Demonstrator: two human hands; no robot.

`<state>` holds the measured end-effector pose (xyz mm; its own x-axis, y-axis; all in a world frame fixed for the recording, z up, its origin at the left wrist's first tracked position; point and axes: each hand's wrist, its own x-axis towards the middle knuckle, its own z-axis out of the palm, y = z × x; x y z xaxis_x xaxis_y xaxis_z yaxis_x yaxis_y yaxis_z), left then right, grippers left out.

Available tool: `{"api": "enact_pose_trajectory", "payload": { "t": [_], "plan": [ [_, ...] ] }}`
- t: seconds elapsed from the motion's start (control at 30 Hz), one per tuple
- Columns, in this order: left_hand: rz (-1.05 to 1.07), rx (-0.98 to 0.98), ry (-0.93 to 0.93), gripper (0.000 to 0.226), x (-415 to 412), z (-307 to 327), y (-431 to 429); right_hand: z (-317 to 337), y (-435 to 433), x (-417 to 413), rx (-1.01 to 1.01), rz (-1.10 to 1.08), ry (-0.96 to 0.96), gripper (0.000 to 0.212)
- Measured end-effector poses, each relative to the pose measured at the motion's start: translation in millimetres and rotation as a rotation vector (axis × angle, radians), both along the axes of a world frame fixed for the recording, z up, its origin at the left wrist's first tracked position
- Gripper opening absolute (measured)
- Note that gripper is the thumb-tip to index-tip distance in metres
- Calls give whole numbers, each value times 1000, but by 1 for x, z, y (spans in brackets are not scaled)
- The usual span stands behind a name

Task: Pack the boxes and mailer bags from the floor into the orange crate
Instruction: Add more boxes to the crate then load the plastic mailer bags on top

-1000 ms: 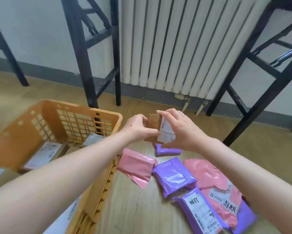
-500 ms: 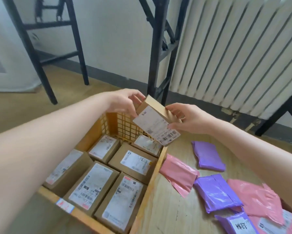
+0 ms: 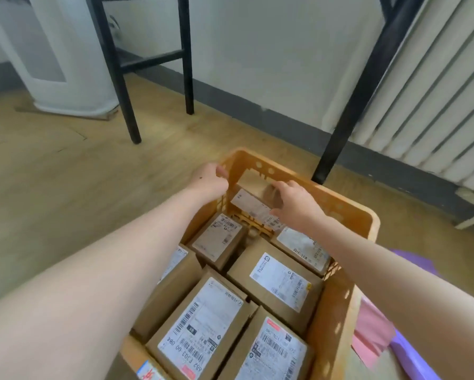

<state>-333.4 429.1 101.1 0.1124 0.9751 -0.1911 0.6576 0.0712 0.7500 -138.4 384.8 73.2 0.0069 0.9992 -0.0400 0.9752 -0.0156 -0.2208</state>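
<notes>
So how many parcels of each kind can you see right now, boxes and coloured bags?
Cardboard boxes: 7, six lying in the orange crate and one small box held at its far end
Pink mailer bags: 1
Purple mailer bags: 2
Total: 10

Even, soft daylight; faint shadows. Motion blur on radiator point(image 3: 436, 86), upper right. Wide-angle bending at edges.

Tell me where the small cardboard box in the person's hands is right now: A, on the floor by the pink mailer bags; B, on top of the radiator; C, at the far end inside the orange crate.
C: both hands hold the small box against the far wall inside the orange crate.
</notes>
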Motion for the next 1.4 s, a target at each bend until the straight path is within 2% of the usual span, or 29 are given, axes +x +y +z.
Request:
{"api": "enact_pose_trajectory", "payload": {
  "t": [0.27,0.33,0.43,0.63,0.73,0.8,0.83,1.03,1.17,1.27,1.4],
  "plan": [
    [-160,-14,205,30,-13,-60,1,-74,40,-15,-38,20,-122,60],
    [-285,-42,294,26,-12,-70,2,-84,43,-18,-72,14,-140,59],
    [-514,-217,509,19,-10,-75,-1,-89,43,-19,-67,18,-161,61],
    [-733,-506,987,67,5,-35,-22,-46,19,-9,17,110,-211,64],
    [-785,-615,1082,72,9,-21,-30,-24,-5,-3,-7,139,-234,66],
    [-787,-653,1144,59,5,-15,-31,-14,-22,1,-25,181,-252,67],
    [-771,-655,1170,54,3,-11,-33,-10,-31,4,-48,207,-251,67],
    [-733,-622,1233,86,-11,-11,-38,-9,-75,21,-207,309,-226,70],
    [-725,-544,1237,84,-15,-16,-38,-20,-90,28,-237,287,-222,70],
    [-664,-627,1205,98,-13,-23,-43,-25,-93,32,-242,265,-205,72],
    [-608,-571,1180,84,-18,-36,-48,-24,-98,41,-248,251,-222,70]
  ]
}}
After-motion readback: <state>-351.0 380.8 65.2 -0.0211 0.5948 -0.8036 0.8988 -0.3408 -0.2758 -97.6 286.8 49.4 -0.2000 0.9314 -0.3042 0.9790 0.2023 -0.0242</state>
